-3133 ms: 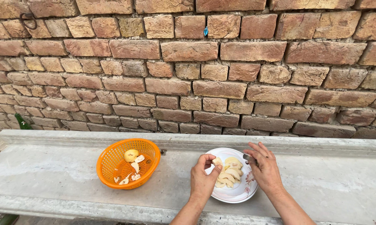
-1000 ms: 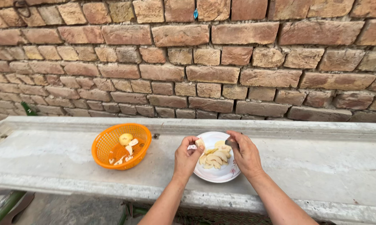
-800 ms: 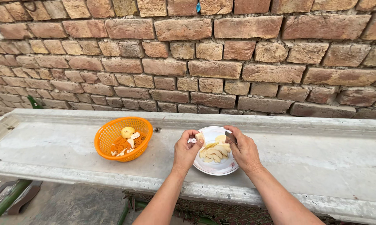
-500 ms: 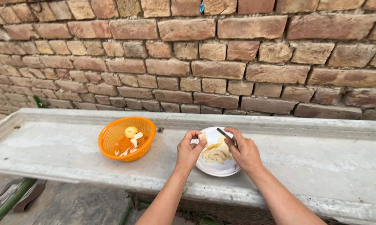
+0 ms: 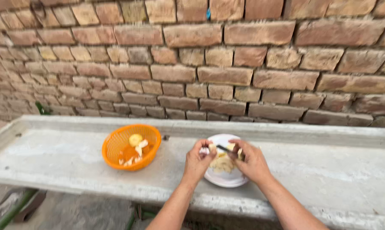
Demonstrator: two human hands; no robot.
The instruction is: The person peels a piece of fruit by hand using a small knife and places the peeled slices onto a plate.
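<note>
A small pale piece of fruit point(image 5: 212, 148) sits pinched between the thumb and fingertips of the left hand point(image 5: 197, 162), held just above the near-left rim of a white plate point(image 5: 226, 178). The left hand is curled closed around the piece. The right hand point(image 5: 252, 162) is closed on a knife point(image 5: 223, 148), whose dark blade points left toward the fruit piece and nearly meets it; whether blade and fruit touch is lost in the blur. Both hands hover over the plate, close together, with the forearms coming in from the near edge of the view.

On the plate, between the hands, lies a heap of pale yellow fruit slices point(image 5: 221, 164). The plate rests on a long grey concrete ledge point(image 5: 328, 170) that runs left to right.

To the left of the plate, apart from it, stands a round orange plastic basket point(image 5: 111, 149) holding one whole yellowish fruit point(image 5: 135, 139) and some pale scraps point(image 5: 130, 159). Behind the ledge rises a rough brick wall point(image 5: 226, 72), and a green bottle neck point(image 5: 41, 108) shows at the far left against it.
</note>
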